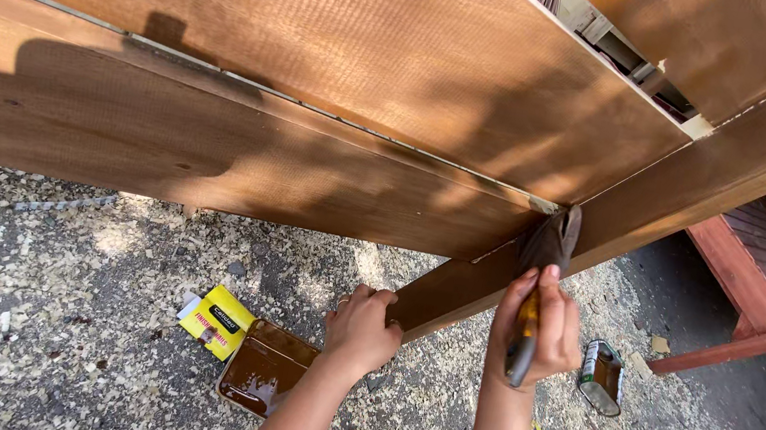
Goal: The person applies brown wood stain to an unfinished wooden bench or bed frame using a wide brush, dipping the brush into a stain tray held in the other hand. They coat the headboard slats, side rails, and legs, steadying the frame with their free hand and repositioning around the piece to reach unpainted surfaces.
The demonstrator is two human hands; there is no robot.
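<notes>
Wood stain, dark brown, sits wet in a shallow square tray (264,366) on the ground, which is strewn with pale shavings (37,295). Just beside the tray's left corner lies a yellow packet (216,319).

Right hand (536,327): fingers wrapped closed around the yellow handle of a paintbrush (542,269). Its dark bristles press against the brown timber frame rail (713,173) at the corner where the rail meets the lower plank (191,146).

Left hand (362,328): curled over the lower end of the same rail, fingers gripping its edge, apparently steadying it.

Above, a second, lighter board (349,38) overlaps the plank. A small open tin can (602,376) lies tilted on the ground, just right of the right hand. Red-painted timber (745,299) stands further right.

Handling judgement: the brush looks light, with a stiff handle and soft, loaded bristles likely to drip; best held at mid-handle, as now. The handle may be slick if stain has run down. The rail appears rigid and heavy; gripping its edge suits it.
</notes>
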